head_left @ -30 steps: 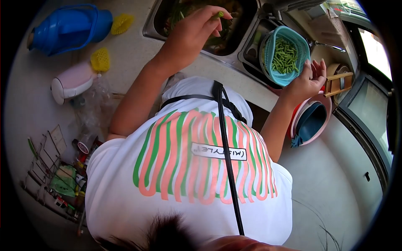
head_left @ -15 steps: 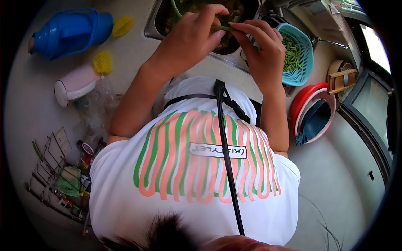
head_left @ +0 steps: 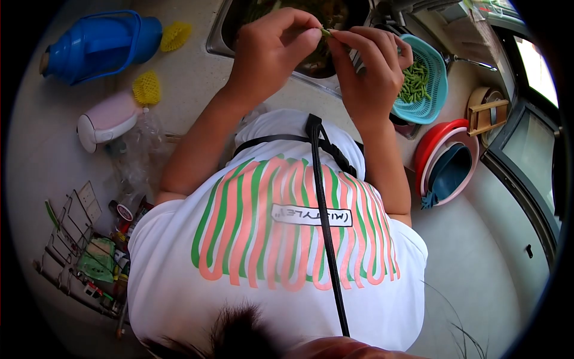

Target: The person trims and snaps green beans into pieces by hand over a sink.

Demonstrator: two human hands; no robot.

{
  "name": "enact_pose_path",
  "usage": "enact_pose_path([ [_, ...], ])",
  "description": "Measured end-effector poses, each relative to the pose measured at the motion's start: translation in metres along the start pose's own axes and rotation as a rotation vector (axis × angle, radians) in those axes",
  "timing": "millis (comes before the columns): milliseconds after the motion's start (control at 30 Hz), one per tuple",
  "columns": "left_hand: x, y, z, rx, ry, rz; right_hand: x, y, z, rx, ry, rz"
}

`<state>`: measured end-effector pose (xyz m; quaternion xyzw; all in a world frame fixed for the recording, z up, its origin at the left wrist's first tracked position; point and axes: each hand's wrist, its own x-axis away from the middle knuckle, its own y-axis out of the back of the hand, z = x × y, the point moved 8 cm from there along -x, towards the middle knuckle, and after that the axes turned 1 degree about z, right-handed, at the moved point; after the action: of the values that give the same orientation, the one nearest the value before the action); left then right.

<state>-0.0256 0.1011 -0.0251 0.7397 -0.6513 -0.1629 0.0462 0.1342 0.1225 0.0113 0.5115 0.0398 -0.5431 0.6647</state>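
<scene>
My left hand point(head_left: 272, 48) is over the sink point(head_left: 224, 45), thumb and index finger pinched on a short green bean point(head_left: 326, 32). From the other side my right hand point(head_left: 373, 72) pinches the same bean with its fingertips, so the two hands almost touch. Dark contents with some green in them fill the sink below, mostly hidden by my hands. Beside my right hand stands a turquoise colander point(head_left: 439, 90) holding many short pieces of green bean point(head_left: 416, 82).
Left on the counter lie a blue thermos flask point(head_left: 101, 48), yellow scrubbers point(head_left: 175, 37) and a pink-and-white container point(head_left: 107, 119). Nested basins point(head_left: 424, 149) stand at right near a wooden-handled item point(head_left: 487, 116) and the window. A wire rack point(head_left: 66, 251) is at lower left.
The long green bean end that stuck up beside my left hand is no longer visible there. My fingertips have come closer together, and my right fingers are more curled.
</scene>
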Motion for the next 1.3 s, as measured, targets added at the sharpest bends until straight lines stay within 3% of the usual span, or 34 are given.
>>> enact_pose_path([
  [100, 0.001, -0.010, 0.044, 0.704, 0.312, -0.189, 0.007, -0.005, 0.001, -0.075, -0.053, -0.193],
  [200, -0.004, -0.006, 0.036, 0.776, 0.352, -0.237, 0.014, -0.012, -0.005, -0.242, -0.214, -0.086],
  [233, -0.008, -0.003, 0.035, 0.754, 0.245, -0.223, 0.016, -0.016, -0.013, -0.408, -0.323, -0.072],
  [300, -0.004, 0.005, 0.035, 0.643, 0.228, -0.113, 0.023, -0.027, -0.025, -0.739, -0.538, -0.041],
  [400, -0.001, 0.006, 0.022, 0.374, 0.222, 0.013, 0.024, -0.027, -0.030, -0.814, -0.561, -0.026],
  [733, 0.002, 0.000, 0.002, 0.183, 0.164, 0.038, 0.010, -0.012, -0.023, -0.321, -0.204, 0.011],
  [900, 0.002, 0.000, -0.001, 0.093, 0.136, 0.023, 0.006, -0.009, -0.019, -0.226, -0.143, 0.032],
  [1133, 0.003, 0.002, -0.016, -0.255, -0.077, -0.024, 0.002, -0.005, -0.001, 0.000, 0.014, 0.035],
  [1233, 0.004, 0.000, -0.018, -0.265, -0.129, -0.032, 0.003, -0.006, 0.001, -0.044, -0.001, 0.026],
  [1300, 0.003, 0.000, -0.019, -0.252, -0.154, -0.027, 0.008, -0.009, -0.004, -0.223, -0.186, 0.038],
])
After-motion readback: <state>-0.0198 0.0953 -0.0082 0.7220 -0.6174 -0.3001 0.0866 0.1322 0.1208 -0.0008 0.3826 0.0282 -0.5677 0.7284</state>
